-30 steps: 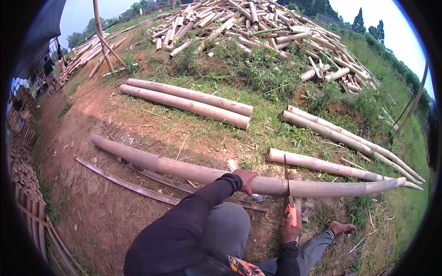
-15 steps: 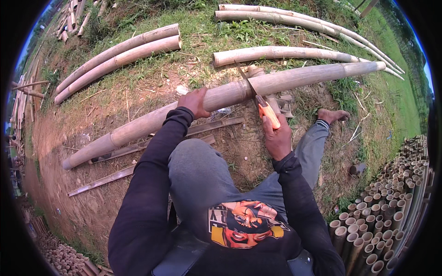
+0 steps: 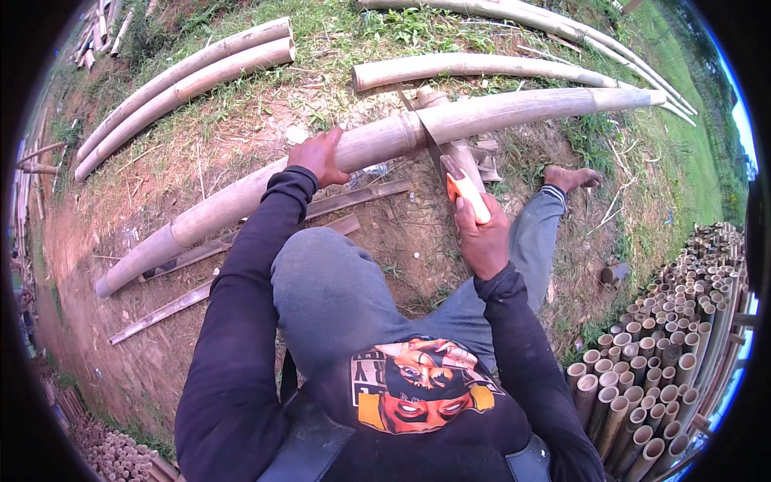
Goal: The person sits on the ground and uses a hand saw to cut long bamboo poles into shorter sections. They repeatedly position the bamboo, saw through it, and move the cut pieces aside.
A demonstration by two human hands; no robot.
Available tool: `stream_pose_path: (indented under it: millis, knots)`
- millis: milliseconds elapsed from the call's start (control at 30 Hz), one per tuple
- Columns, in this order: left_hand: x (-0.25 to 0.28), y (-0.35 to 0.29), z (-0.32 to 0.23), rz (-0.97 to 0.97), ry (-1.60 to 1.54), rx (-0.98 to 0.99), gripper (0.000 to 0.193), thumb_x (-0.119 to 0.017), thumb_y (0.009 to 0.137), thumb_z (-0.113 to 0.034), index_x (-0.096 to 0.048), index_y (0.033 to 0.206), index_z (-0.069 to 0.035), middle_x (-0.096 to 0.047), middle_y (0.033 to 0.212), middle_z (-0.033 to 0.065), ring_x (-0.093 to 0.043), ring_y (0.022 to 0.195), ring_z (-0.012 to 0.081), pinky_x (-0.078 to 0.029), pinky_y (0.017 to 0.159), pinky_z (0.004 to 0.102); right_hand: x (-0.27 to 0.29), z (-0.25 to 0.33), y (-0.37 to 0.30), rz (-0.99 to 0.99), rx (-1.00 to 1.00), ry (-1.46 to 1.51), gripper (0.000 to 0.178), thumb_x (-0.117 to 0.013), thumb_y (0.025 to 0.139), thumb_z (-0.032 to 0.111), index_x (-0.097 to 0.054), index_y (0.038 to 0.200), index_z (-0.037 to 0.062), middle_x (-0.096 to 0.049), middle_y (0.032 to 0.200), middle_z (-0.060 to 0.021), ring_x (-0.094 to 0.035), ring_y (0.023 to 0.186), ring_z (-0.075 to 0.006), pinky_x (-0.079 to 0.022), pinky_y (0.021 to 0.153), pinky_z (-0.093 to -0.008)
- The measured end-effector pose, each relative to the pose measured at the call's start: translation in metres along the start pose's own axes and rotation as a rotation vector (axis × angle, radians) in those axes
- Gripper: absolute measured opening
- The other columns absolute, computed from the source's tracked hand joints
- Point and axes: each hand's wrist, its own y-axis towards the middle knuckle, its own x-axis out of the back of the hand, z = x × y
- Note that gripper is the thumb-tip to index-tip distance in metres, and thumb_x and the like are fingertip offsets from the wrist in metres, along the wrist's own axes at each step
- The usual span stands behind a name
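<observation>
A long, thick bamboo pole (image 3: 377, 140) lies slantwise in front of me, rising from lower left to upper right. My left hand (image 3: 319, 157) is wrapped over it, left of the saw. In my right hand (image 3: 485, 239) is the orange handle of a handsaw (image 3: 466, 198), gripped above my lower leg. The saw's thin dark blade crosses the pole near a joint, and its tip shows past the far side. Beneath the pole, close to the blade, a short bamboo support (image 3: 463, 161) props it off the ground.
Split bamboo strips (image 3: 165, 312) lie on the dirt below the pole. Two bamboo poles (image 3: 185, 92) rest at the far left, with another pole (image 3: 482, 66) and more beyond it. A large stack of cut bamboo (image 3: 642, 377) stands at the right. My bare foot (image 3: 572, 177) is stretched out near the pole.
My right hand has drawn the saw back toward me, so its handle sits farther from the pole. My left hand keeps its hold. The whole view has shifted slightly.
</observation>
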Motion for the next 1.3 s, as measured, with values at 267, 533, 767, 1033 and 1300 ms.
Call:
stream_pose_path:
  millis: [267, 533, 767, 1033, 1300]
  knots:
    - [-0.008, 0.009, 0.001, -0.004, -0.022, -0.018, 0.099, -0.091, 0.067, -0.044, -0.046, 0.15, -0.015, -0.068, 0.125, 0.0198, -0.069, 0.114, 0.0402, -0.055, 0.098, 0.0498, 0.013, -0.004, 0.002, 0.012, -0.018, -0.046, 0.018, -0.068, 0.103, 0.018, -0.067, 0.105, -0.0004, -0.065, 0.077, -0.0014, -0.056, 0.064, -0.0057, -0.045, 0.058, -0.0249]
    - [0.0, 0.001, 0.0, 0.014, -0.035, -0.008, 0.098, -0.091, 0.067, -0.042, -0.046, 0.15, -0.012, -0.068, 0.126, 0.0192, -0.069, 0.115, 0.038, -0.056, 0.097, 0.0492, 0.056, 0.008, -0.067, 0.016, -0.097, -0.095, 0.016, -0.069, 0.101, 0.012, -0.069, 0.107, -0.0026, -0.068, 0.081, -0.0032, -0.062, 0.071, -0.0077, -0.05, 0.065, -0.0266]
    - [-0.005, 0.008, -0.001, 0.011, -0.009, -0.001, 0.097, -0.091, 0.068, -0.041, -0.046, 0.15, -0.015, -0.068, 0.126, 0.0193, -0.07, 0.113, 0.0387, -0.056, 0.097, 0.0494, -0.008, -0.02, 0.026, 0.002, -0.093, -0.002, 0.015, -0.072, 0.1, 0.013, -0.069, 0.104, -0.0012, -0.063, 0.076, -0.0014, -0.057, 0.071, -0.0069, -0.048, 0.064, -0.0269]
    - [-0.01, 0.006, 0.004, -0.023, -0.036, -0.025, 0.089, -0.091, 0.069, -0.044, -0.049, 0.142, -0.015, -0.067, 0.125, 0.0185, -0.069, 0.113, 0.039, -0.057, 0.095, 0.0509, 0.065, 0.013, -0.1, -0.012, -0.086, -0.124, 0.016, -0.068, 0.098, 0.009, -0.068, 0.108, -0.003, -0.069, 0.08, -0.005, -0.065, 0.07, -0.0096, -0.052, 0.065, -0.0284]
    - [-0.004, 0.003, -0.001, -0.039, -0.007, -0.029, 0.089, -0.092, 0.068, -0.045, -0.049, 0.14, -0.014, -0.068, 0.123, 0.018, -0.069, 0.114, 0.0383, -0.056, 0.096, 0.0507, -0.028, -0.044, 0.042, -0.022, 0.114, 0.042, 0.016, -0.072, 0.1, 0.013, -0.068, 0.102, -0.0019, -0.064, 0.075, -0.0045, -0.054, 0.066, -0.009, -0.048, 0.062, -0.0292]
